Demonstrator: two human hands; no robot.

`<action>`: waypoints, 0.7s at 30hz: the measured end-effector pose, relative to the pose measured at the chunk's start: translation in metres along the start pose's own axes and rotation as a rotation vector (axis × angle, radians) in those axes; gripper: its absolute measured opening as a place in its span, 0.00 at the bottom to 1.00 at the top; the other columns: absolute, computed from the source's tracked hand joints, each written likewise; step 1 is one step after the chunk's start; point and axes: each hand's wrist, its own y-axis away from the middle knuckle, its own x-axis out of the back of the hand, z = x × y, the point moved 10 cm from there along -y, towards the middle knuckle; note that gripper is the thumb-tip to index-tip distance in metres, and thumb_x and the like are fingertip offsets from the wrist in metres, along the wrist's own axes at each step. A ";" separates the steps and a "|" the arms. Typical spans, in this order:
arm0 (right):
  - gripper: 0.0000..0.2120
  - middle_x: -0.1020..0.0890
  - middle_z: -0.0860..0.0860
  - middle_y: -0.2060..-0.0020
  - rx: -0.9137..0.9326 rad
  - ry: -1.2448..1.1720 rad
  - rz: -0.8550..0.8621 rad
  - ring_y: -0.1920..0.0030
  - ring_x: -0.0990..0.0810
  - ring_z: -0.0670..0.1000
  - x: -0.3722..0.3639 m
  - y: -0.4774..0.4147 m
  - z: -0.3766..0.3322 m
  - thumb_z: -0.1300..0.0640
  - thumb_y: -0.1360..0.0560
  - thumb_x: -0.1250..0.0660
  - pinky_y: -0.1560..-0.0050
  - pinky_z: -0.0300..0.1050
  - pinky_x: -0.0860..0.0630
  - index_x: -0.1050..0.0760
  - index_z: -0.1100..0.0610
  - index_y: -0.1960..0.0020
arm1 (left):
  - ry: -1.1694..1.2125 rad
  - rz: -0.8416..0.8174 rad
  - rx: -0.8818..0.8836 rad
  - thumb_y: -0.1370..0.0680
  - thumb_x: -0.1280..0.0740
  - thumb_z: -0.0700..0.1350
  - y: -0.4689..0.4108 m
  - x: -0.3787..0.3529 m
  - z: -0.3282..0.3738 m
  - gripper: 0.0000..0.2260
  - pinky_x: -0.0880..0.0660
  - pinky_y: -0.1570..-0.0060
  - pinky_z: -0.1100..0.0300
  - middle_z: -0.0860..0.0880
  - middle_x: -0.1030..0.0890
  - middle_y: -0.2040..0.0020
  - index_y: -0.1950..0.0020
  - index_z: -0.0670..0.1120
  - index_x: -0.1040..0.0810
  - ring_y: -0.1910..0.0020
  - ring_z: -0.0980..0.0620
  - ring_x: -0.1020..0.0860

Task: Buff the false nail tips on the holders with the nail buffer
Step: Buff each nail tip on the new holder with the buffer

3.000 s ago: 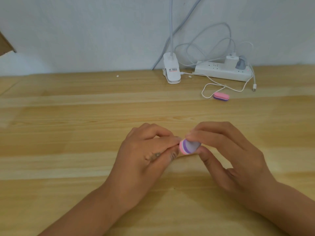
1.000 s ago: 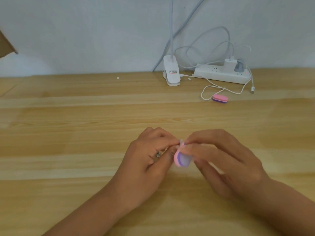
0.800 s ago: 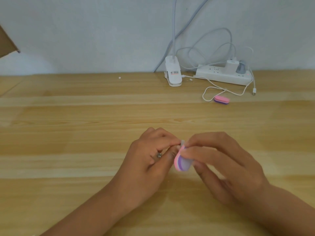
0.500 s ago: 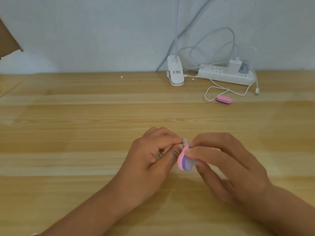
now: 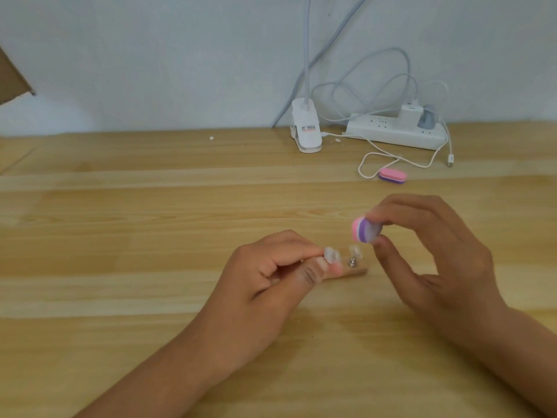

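The left hand [image 5: 265, 285] pinches a nail tip [image 5: 331, 255] steady for buffing, the right hand [image 5: 428, 254] gripping the nail buffer [image 5: 365, 230] near it (not touching).

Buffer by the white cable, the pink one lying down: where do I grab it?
Pinch the buffer at its middle, across its two long side edges, coming straight down from above. It lies flat on the table, pink side up, so those edges are free. The white cable curls round by its left end, so stay off that end.
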 end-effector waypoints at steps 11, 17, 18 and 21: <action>0.13 0.23 0.49 0.53 -0.117 -0.093 0.003 0.53 0.23 0.49 0.002 0.003 -0.006 0.61 0.28 0.36 0.45 0.36 0.29 0.26 0.58 0.44 | 0.334 -0.032 0.142 0.24 0.36 0.39 0.000 -0.009 -0.014 0.09 0.28 0.66 0.70 0.49 0.16 0.59 0.56 0.45 0.16 0.68 0.60 0.23; 0.12 0.20 0.55 0.50 0.050 -0.019 -0.069 0.49 0.21 0.52 -0.013 0.005 -0.030 0.65 0.24 0.33 0.45 0.40 0.26 0.19 0.61 0.42 | 0.173 -0.079 0.160 0.22 0.36 0.44 0.002 -0.013 -0.025 0.09 0.34 0.71 0.68 0.35 0.21 0.61 0.56 0.46 0.17 0.75 0.53 0.32; 0.11 0.19 0.56 0.50 0.054 0.000 -0.086 0.50 0.21 0.53 -0.015 0.006 -0.030 0.65 0.24 0.33 0.46 0.42 0.25 0.18 0.62 0.43 | 0.155 -0.074 0.157 0.22 0.36 0.45 0.002 -0.013 -0.026 0.09 0.34 0.71 0.67 0.34 0.22 0.61 0.56 0.46 0.18 0.75 0.53 0.31; 0.11 0.19 0.57 0.51 0.041 0.040 -0.117 0.51 0.21 0.54 -0.017 0.005 -0.024 0.64 0.24 0.34 0.48 0.42 0.26 0.18 0.62 0.44 | 0.137 -0.045 0.140 0.22 0.37 0.43 0.003 -0.010 -0.024 0.09 0.33 0.71 0.68 0.47 0.19 0.63 0.56 0.49 0.17 0.76 0.56 0.30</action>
